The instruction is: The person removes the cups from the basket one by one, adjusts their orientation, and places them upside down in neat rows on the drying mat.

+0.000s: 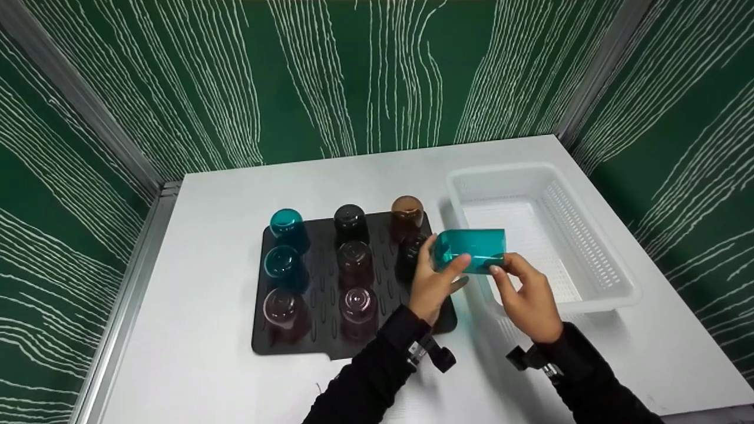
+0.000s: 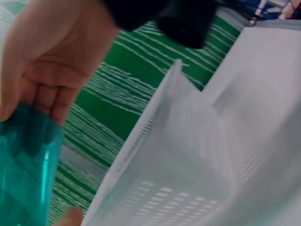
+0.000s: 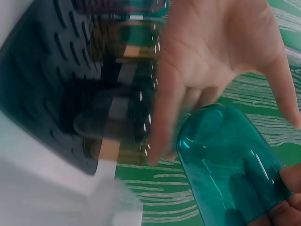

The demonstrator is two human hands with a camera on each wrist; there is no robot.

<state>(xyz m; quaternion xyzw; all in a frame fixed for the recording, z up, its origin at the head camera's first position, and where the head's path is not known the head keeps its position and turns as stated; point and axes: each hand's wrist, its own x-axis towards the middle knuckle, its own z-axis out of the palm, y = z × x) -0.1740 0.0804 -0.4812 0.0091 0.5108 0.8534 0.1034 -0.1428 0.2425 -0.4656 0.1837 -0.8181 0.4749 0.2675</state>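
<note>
A teal see-through drinking glass (image 1: 474, 247) lies sideways in the air between both hands, its mouth to the right. My right hand (image 1: 530, 297) pinches the glass at its rim; in the left wrist view the fingers of that right hand (image 2: 56, 70) show through the teal wall. Around the closed base is my left hand (image 1: 433, 288). The right wrist view shows this left hand (image 3: 211, 52) with straight, spread fingers and the thumb away from the glass; whether a finger touches the base cannot be told.
A black drying mat (image 1: 321, 265) carries several upturned glasses in teal, dark grey, purplish and amber, such as the amber glass (image 1: 407, 213). To the right stands a white perforated basket (image 1: 624, 288) on the white table (image 1: 194, 247). Green patterned walls (image 1: 353, 76) enclose the table.
</note>
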